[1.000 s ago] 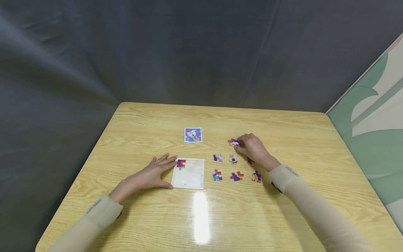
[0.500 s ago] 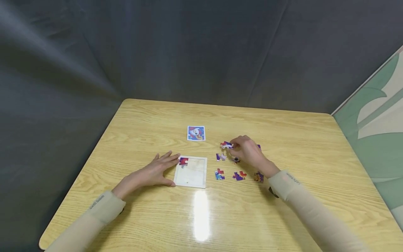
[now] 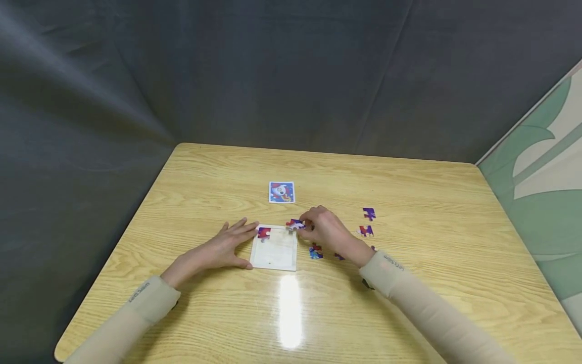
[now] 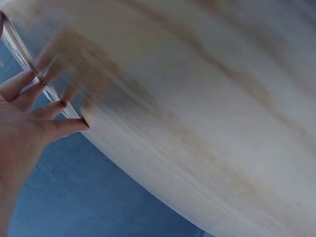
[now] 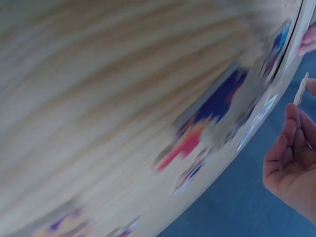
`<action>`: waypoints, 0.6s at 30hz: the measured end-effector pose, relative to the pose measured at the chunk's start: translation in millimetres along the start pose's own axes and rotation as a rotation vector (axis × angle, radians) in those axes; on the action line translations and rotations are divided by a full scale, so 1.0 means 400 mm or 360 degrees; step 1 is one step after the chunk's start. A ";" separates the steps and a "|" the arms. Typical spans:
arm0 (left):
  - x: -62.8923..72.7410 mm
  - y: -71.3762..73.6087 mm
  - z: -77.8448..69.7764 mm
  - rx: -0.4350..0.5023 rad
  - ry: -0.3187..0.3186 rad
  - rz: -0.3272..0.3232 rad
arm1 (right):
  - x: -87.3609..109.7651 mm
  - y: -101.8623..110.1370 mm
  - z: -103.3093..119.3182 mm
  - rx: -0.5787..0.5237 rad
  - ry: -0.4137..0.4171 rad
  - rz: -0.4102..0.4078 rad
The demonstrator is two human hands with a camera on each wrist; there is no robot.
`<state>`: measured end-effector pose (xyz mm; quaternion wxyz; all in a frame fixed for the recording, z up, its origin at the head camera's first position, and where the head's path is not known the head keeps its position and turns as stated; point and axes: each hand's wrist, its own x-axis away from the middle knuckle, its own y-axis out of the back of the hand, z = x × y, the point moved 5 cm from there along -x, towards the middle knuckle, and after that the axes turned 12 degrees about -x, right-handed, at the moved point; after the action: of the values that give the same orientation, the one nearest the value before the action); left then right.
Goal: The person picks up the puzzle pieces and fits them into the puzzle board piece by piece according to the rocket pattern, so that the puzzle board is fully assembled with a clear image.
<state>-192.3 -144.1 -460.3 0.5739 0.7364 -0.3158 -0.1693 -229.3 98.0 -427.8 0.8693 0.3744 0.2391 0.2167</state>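
Observation:
My right hand (image 3: 328,230) pinches a red, purple and white jigsaw piece (image 3: 295,224) over the top right corner of a pale square puzzle frame (image 3: 273,253). In the right wrist view that piece (image 5: 300,91) appears edge-on between thumb and fingers. One red and purple piece (image 3: 263,233) lies in the frame's top left corner. Spread fingers of my left hand (image 3: 215,251) rest along the frame's left edge; in the left wrist view the left hand's fingertips (image 4: 81,125) touch the table side there.
Loose pieces lie right of the frame: a blue and red piece (image 3: 316,251), a purple piece (image 3: 369,214) and a red and purple piece (image 3: 366,231). My right hand covers others. A small picture card (image 3: 282,192) lies behind the frame on the wooden table (image 3: 204,313).
My right hand has lifted the jigsaw piece from the loose pieces and carried it left to the frame's top right corner. My left hand has stayed at the frame's left edge.

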 end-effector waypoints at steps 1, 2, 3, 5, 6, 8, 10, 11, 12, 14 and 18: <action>0.000 0.000 0.001 -0.0003 0.0000 -0.0002 | -0.005 -0.009 0.006 -0.0002 0.0006 0.0015; -0.001 0.000 0.001 -0.0002 0.0000 -0.0003 | -0.009 -0.018 0.012 -0.0007 0.0025 0.0033; -0.001 0.000 0.001 -0.0003 0.0000 -0.0006 | -0.014 -0.027 0.017 -0.0004 0.0044 0.0050; -0.001 -0.001 0.000 -0.0004 -0.0002 -0.0014 | -0.021 -0.042 0.025 -0.0008 0.0071 0.0082; -0.001 -0.001 -0.001 -0.0003 0.0000 -0.0014 | -0.024 -0.049 0.027 -0.0018 0.0065 0.0102; -0.002 -0.001 -0.003 -0.0003 0.0002 -0.0013 | -0.029 -0.059 0.030 -0.0043 0.0061 0.0131; -0.003 -0.001 -0.003 -0.0003 0.0004 -0.0009 | -0.032 -0.068 0.033 -0.0059 0.0047 0.0149; -0.003 -0.001 -0.003 -0.0003 0.0006 -0.0007 | -0.034 -0.072 0.035 -0.0059 0.0043 0.0155; -0.003 -0.001 -0.004 -0.0003 0.0007 -0.0004 | -0.036 -0.076 0.036 -0.0062 0.0040 0.0161; -0.002 -0.001 -0.003 -0.0007 0.0006 -0.0004 | -0.039 -0.083 0.041 -0.0051 0.0053 0.0162; -0.003 0.000 -0.005 -0.0007 0.0001 -0.0009 | -0.044 -0.095 0.049 -0.0022 0.0084 0.0173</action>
<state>-191.9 -142.0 -459.9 0.5751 0.7361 -0.3131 -0.1714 -224.3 53.9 -440.1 0.8521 0.3751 0.2398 0.2751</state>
